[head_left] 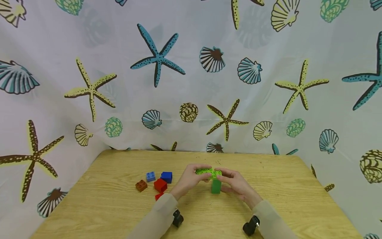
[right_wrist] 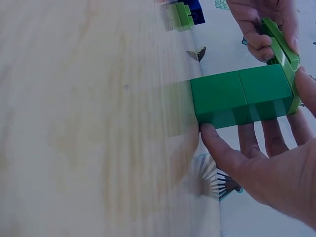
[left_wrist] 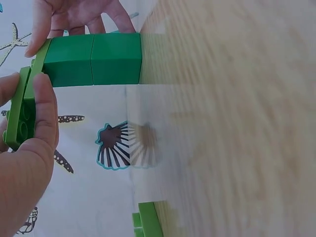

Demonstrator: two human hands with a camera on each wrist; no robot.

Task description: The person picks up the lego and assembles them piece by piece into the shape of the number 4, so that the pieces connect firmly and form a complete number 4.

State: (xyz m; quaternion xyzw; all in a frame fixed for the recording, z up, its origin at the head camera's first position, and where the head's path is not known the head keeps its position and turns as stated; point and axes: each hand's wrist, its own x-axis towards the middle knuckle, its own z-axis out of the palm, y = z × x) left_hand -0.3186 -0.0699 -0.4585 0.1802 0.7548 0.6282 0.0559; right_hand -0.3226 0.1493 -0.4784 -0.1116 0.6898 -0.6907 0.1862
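Two dark green toy bricks (right_wrist: 242, 96), one on top of the other, stand upright on the table. A lime green brick (head_left: 216, 174) caps the stack, and another lime green brick (left_wrist: 16, 111) overlaps its top, sticking out to the left. My left hand (head_left: 190, 179) pinches this upper lime brick between thumb and fingers. From the right, my right hand (head_left: 238, 187) grips the stack, its thumb at the lime cap and its other fingers along the dark green side. The stack's far side is hidden in the head view.
Left of my left hand lie a light blue brick (head_left: 150, 176), a dark blue brick (head_left: 166, 177), a brown brick (head_left: 141, 185) and red bricks (head_left: 160, 185). A loose lime green brick (left_wrist: 149, 219) lies on the wooden table (head_left: 119, 205). A patterned curtain (head_left: 191, 83) hangs behind.
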